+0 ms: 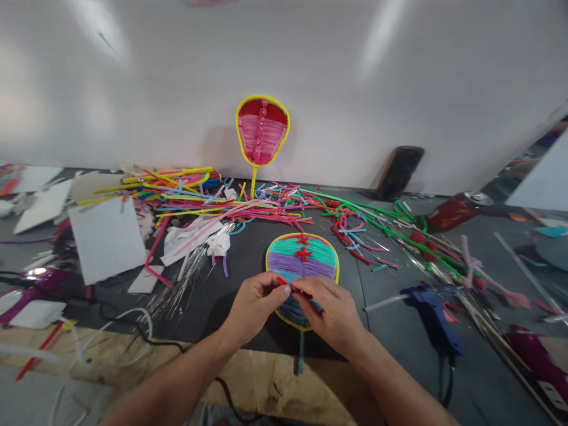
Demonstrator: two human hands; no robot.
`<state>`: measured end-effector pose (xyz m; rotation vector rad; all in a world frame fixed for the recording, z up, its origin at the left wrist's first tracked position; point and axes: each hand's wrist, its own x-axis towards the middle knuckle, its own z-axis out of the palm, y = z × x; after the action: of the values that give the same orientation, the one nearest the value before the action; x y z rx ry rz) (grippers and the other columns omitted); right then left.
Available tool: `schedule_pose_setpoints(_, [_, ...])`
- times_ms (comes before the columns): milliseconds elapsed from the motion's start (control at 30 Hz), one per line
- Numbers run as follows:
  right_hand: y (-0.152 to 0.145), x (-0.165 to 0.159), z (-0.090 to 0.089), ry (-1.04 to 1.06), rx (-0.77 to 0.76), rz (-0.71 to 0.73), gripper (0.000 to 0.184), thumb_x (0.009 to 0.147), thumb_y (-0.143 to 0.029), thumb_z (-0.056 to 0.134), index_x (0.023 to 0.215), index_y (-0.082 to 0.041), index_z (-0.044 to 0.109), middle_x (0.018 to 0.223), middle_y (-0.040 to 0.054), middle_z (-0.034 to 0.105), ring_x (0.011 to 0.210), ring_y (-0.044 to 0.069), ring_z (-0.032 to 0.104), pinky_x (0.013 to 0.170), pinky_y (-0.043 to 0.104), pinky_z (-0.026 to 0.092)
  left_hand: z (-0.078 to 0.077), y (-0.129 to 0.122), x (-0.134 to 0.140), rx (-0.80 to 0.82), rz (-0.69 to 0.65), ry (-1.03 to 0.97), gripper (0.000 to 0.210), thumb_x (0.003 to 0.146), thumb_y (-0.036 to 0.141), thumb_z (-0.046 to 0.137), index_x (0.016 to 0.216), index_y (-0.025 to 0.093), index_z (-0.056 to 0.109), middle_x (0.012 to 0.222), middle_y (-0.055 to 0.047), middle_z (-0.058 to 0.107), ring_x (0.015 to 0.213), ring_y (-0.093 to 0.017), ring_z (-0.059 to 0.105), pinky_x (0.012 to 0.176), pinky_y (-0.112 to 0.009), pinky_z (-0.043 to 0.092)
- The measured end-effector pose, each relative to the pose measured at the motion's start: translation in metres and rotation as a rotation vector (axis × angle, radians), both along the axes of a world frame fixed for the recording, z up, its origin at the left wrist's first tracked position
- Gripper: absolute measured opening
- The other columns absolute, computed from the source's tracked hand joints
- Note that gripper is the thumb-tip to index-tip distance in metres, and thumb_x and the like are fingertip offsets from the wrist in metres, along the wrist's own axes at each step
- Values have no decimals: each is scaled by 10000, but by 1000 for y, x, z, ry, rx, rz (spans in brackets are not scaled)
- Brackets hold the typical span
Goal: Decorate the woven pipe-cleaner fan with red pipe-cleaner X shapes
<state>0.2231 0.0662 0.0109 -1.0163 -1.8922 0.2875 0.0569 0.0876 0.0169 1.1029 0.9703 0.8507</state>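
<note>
My left hand (pixel 257 305) and my right hand (pixel 332 310) meet over a fan-shaped pipe cleaner piece (pixel 281 262). Thumb and fingers of both hands pinch a short red pipe cleaner (pixel 280 280), mostly hidden by the fingertips. Bands of teal, purple and blue fill the fan within a yellow rim, and two red flower-like knots (pixel 303 254) sit near its top. Its blue handle (pixel 301 352) points toward me over the table edge. Behind it, a pink and red fan (pixel 261 133) with a yellow rim stands upright against the white wall.
Loose pipe cleaners (pixel 275 207) are heaped along the back. On the right lie a blue hot glue gun (pixel 435 322), a tipped red can (pixel 457 212) and bare wires. A phone (pixel 399 171) leans on the wall. White card (pixel 106 239) and cables (pixel 146 340) occupy the left.
</note>
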Motion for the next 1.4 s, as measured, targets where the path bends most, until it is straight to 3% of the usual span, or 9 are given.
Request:
schedule_pose_setpoints(633, [2,6,-5,27,-1,58,188,874,-115,524,958,-200,669,845,52,726,773,136,686,721,223,559,1,3,-1,-40,-68,17,158,736,282,665,691,132,648,631,20,571,624,-97,469,638,-219,383])
schedule_pose_setpoints(767, [2,12,3,134,-190,59,184,886,-191,533,1023,-207,655,881,45,717,775,144,676,721,244,548,3,4,0,-102,-58,-8,164,722,289,676,683,133,645,607,23,573,587,-84,466,607,-202,388])
schedule_pose_setpoints(900, [2,16,9,319,-381,15,254,939,-248,430,1080,-219,640,847,36,666,712,135,636,702,276,535,4,2,0,-189,-184,-1,171,712,298,682,686,138,628,602,13,594,549,-82,487,561,-197,399])
schedule_pose_setpoints(1067, [0,7,6,265,-470,182,281,949,-296,412,1030,-210,667,940,65,628,894,164,598,796,311,504,-2,-1,-1,-169,-346,42,158,724,285,653,687,132,638,601,4,602,557,-96,527,563,-209,416])
schedule_pose_setpoints(1267, [-2,3,5,333,-528,223,288,961,-318,381,966,-199,643,892,57,596,808,145,585,704,268,504,-3,-1,2,-160,-289,23,153,704,275,657,739,125,656,640,10,588,590,-103,507,591,-232,446])
schedule_pose_setpoints(1400, [-3,5,6,352,-466,156,260,953,-296,406,996,-205,646,919,58,598,870,159,580,777,292,494,3,2,3,-175,-150,15,203,701,325,683,721,126,648,639,18,583,577,-89,492,586,-219,435])
